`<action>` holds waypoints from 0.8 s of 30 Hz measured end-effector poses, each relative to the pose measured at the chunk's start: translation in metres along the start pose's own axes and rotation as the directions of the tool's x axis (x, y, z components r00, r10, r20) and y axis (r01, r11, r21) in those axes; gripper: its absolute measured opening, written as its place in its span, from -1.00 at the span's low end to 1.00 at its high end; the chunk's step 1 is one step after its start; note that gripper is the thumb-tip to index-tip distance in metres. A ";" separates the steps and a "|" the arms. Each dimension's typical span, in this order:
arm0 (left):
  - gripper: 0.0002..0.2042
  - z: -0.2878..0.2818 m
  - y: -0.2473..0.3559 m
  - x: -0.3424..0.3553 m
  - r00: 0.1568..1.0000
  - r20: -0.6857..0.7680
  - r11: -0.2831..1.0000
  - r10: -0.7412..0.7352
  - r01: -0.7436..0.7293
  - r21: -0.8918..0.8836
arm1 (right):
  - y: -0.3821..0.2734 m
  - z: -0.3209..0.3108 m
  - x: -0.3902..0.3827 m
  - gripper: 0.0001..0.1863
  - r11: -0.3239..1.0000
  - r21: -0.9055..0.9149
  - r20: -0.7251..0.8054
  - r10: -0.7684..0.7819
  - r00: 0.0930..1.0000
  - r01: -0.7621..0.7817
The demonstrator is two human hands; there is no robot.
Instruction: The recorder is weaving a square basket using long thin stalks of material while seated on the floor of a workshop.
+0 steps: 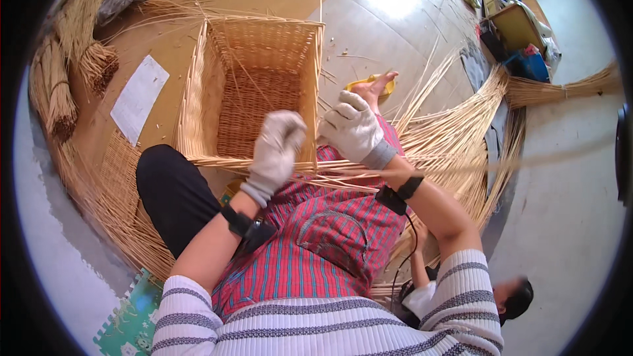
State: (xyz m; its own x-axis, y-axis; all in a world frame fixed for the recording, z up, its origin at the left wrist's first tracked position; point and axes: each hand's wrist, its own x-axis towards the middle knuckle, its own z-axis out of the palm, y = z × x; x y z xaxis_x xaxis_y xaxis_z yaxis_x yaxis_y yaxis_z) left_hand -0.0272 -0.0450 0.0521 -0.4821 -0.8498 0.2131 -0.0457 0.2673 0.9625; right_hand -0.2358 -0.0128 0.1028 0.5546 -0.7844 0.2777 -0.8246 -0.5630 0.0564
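The basket just ahead of my apron should handle light, springy and rough, best held by its rim, near which my left grip and right grip curl, though I cannot tell whether either clamps the rods

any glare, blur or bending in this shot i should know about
Head view: white glare washes out part of the floor near the top; head view: the gloved left hand looks smeared, as does a strand crossing at right, while the basket is fairly crisp; head view: fisheye curvature toward the rim, with black corners.
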 end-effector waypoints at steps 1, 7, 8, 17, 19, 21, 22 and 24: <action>-0.80 0.004 0.001 0.007 0.989 -0.069 0.976 -0.133 0.118 -0.180 | -0.001 -0.001 -0.002 -0.84 0.998 -0.066 -0.065 0.005 0.998 -0.010; -0.61 -0.002 0.022 0.009 0.833 0.400 0.734 -0.382 0.536 -0.417 | -0.026 -0.013 -0.013 -0.57 0.719 0.305 -0.397 0.692 0.603 -0.625; -0.60 -0.010 0.027 0.004 0.902 0.268 0.678 -0.340 0.432 -0.594 | -0.038 -0.017 -0.017 -0.62 0.528 0.692 -0.365 0.844 0.392 -0.492; -0.58 -0.044 0.050 0.002 0.856 -0.205 0.390 -0.475 -0.004 -0.921 | -0.174 0.007 0.000 -0.13 0.404 0.707 0.085 0.766 0.637 -0.580; -0.62 -0.042 0.053 0.016 0.829 -0.285 0.484 -0.481 -0.020 -0.875 | -0.170 0.025 0.007 -0.07 0.456 0.767 0.033 0.675 0.737 -0.452; -0.56 -0.051 0.053 0.032 0.831 -0.409 0.622 -0.377 -0.101 -0.777 | -0.167 0.032 0.002 -0.05 0.461 0.752 0.186 0.536 0.823 -0.471; -0.57 -0.057 0.051 0.041 0.799 -0.435 0.680 -0.416 -0.044 -0.732 | -0.164 0.033 -0.002 0.01 0.535 0.710 0.201 0.470 0.860 -0.458; -0.57 -0.065 0.042 0.056 0.779 -0.462 0.745 -0.424 0.010 -0.667 | -0.164 0.031 -0.009 0.01 0.568 0.717 0.123 0.466 0.876 -0.403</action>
State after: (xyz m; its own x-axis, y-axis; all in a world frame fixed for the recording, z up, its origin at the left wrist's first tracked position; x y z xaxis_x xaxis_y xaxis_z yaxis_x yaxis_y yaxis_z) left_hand 0.0004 -0.1110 0.1151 0.0476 -0.9852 -0.1645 0.5450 -0.1124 0.8309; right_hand -0.1022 0.0785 0.0617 0.1155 -0.9816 0.1518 -0.6116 -0.1907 -0.7678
